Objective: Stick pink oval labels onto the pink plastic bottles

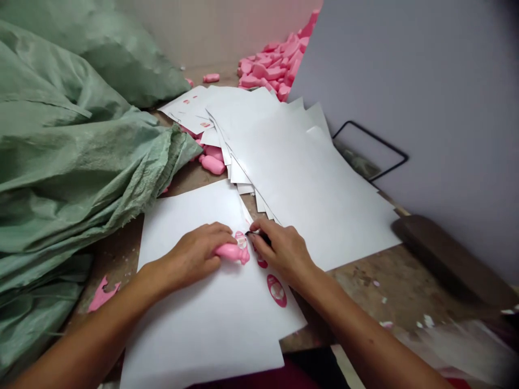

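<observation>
Worn brown surface (pixel 365 281), cluttered w/ white sheets, green woven sacks (pixel 68 156) piled along the left, grey wall on the right. Left hand (pixel 194 256) has its grip closed around a small pink plastic piece (pixel 233 251), pinning it flat on the near sheet (pixel 203 319), prob. so it stays put while the face is worked on. Right hand (pixel 284 251) pinches a thin dark tool (pixel 259 235), fingers closed on it, tip right at the piece's sticker end; looks like it's placing or pressing a label, can't tell which. Two red oval stickers (pixel 277 290) sit on the sheet just beside the right wrist, close to hand. Loose stack of blank backing sheets (pixel 300 178) fans out behind. More pink pieces heaped at the back (pixel 271 67), a few under the stack edge (pixel 213 162). Pink scrap (pixel 101 294) lies near the left forearm.
</observation>
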A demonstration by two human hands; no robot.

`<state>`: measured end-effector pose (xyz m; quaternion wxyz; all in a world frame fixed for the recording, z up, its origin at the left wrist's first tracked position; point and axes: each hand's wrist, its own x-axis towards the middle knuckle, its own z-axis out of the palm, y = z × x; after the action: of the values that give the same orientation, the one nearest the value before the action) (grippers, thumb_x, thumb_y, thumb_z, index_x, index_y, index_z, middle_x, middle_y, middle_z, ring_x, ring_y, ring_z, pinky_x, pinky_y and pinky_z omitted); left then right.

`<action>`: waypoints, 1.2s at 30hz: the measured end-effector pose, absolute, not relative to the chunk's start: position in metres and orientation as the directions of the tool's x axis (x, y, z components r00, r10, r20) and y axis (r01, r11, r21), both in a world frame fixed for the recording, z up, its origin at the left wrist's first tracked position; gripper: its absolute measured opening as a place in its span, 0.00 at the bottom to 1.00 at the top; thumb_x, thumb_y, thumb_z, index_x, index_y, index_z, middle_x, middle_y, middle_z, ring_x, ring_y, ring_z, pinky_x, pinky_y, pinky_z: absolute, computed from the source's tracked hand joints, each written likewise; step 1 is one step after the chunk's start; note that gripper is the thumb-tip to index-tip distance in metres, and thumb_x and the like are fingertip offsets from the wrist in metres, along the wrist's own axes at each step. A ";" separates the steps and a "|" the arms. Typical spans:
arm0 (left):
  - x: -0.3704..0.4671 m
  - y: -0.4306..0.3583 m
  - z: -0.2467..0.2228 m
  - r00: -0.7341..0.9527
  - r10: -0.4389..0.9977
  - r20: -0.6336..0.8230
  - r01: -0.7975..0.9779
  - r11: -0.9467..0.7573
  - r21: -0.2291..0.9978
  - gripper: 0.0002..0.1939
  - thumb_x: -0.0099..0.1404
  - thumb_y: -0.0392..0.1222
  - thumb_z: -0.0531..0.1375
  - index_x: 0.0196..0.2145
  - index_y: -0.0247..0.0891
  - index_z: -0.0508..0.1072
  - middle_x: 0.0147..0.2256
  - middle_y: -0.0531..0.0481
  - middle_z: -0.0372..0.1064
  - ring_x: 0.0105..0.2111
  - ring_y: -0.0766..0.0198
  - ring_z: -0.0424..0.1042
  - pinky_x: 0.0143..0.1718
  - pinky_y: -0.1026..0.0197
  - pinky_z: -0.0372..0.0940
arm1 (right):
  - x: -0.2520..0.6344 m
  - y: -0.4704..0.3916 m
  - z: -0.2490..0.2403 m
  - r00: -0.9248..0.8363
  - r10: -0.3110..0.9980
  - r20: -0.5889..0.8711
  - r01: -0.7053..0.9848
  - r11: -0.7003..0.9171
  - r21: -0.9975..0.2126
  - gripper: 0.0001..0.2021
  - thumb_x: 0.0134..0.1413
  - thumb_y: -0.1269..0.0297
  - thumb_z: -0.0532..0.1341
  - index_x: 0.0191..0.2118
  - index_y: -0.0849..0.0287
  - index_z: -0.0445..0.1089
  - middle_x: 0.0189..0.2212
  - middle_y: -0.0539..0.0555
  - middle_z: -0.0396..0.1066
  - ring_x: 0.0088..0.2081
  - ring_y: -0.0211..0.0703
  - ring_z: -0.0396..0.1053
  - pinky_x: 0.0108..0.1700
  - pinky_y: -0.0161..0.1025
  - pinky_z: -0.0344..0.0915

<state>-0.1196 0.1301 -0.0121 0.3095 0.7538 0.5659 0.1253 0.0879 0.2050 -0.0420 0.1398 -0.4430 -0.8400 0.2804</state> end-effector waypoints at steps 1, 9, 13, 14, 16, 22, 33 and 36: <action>-0.118 0.129 -0.014 0.382 0.906 -0.183 0.774 -0.205 0.599 0.28 0.53 0.26 0.53 0.50 0.43 0.73 0.58 0.46 0.67 0.54 0.53 0.68 0.55 0.51 0.62 | 0.086 0.206 -0.044 -0.579 0.815 0.001 0.669 0.476 -0.571 0.05 0.59 0.66 0.55 0.37 0.54 0.69 0.26 0.48 0.74 0.27 0.41 0.67 0.34 0.38 0.53; -0.118 0.134 -0.019 0.419 0.860 -0.291 0.833 -0.237 0.500 0.34 0.54 0.27 0.54 0.58 0.43 0.71 0.68 0.41 0.53 0.57 0.44 0.66 0.56 0.43 0.62 | 0.081 0.201 -0.054 -0.608 0.782 0.137 0.681 0.602 -0.418 0.06 0.61 0.68 0.54 0.37 0.57 0.68 0.33 0.51 0.77 0.29 0.41 0.69 0.36 0.40 0.50; -0.115 0.135 -0.014 0.418 0.853 -0.312 0.837 -0.228 0.498 0.34 0.54 0.26 0.54 0.58 0.44 0.71 0.68 0.43 0.53 0.58 0.44 0.65 0.56 0.43 0.62 | 0.081 0.201 -0.056 -0.610 0.774 0.170 0.673 0.620 -0.404 0.06 0.61 0.68 0.53 0.36 0.57 0.68 0.32 0.51 0.76 0.28 0.41 0.69 0.36 0.40 0.50; -0.115 0.136 -0.014 0.415 0.852 -0.318 0.839 -0.224 0.496 0.34 0.54 0.26 0.54 0.58 0.45 0.71 0.68 0.44 0.53 0.57 0.44 0.65 0.55 0.43 0.62 | 0.081 0.201 -0.056 -0.607 0.776 0.170 0.671 0.615 -0.414 0.06 0.61 0.68 0.53 0.36 0.56 0.67 0.31 0.51 0.76 0.28 0.41 0.69 0.35 0.40 0.50; -0.114 0.137 -0.013 0.411 0.850 -0.331 0.843 -0.215 0.493 0.34 0.55 0.26 0.54 0.58 0.45 0.71 0.68 0.44 0.53 0.55 0.45 0.66 0.55 0.43 0.63 | 0.080 0.202 -0.056 -0.598 0.785 0.159 0.664 0.597 -0.450 0.06 0.61 0.67 0.53 0.35 0.56 0.67 0.30 0.50 0.76 0.28 0.40 0.68 0.35 0.39 0.52; -0.115 0.137 -0.014 0.407 0.844 -0.350 0.845 -0.202 0.494 0.33 0.55 0.26 0.54 0.57 0.47 0.72 0.68 0.45 0.52 0.51 0.48 0.67 0.54 0.45 0.63 | 0.083 0.205 -0.054 -0.610 0.784 0.113 0.637 0.571 -0.519 0.05 0.61 0.67 0.54 0.36 0.55 0.68 0.28 0.48 0.74 0.27 0.40 0.68 0.36 0.40 0.56; -0.113 0.136 -0.009 0.397 0.842 -0.365 0.844 -0.179 0.506 0.33 0.55 0.26 0.54 0.55 0.48 0.73 0.69 0.46 0.51 0.50 0.48 0.66 0.53 0.46 0.63 | 0.085 0.203 -0.062 -0.616 0.747 0.248 0.608 0.652 -0.453 0.05 0.63 0.68 0.55 0.38 0.56 0.68 0.31 0.49 0.76 0.29 0.40 0.70 0.36 0.39 0.52; -0.114 0.136 -0.009 0.402 0.844 -0.355 0.840 -0.185 0.510 0.33 0.55 0.26 0.53 0.55 0.49 0.73 0.68 0.47 0.52 0.50 0.49 0.66 0.52 0.46 0.63 | 0.082 0.203 -0.063 -0.621 0.730 0.285 0.608 0.678 -0.413 0.06 0.62 0.69 0.55 0.37 0.57 0.68 0.31 0.49 0.76 0.29 0.40 0.70 0.35 0.39 0.50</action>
<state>-0.1138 0.1359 -0.0087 0.3290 0.7698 0.5469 0.0031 0.0820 0.2029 -0.0631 0.2191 -0.3763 -0.8894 0.1392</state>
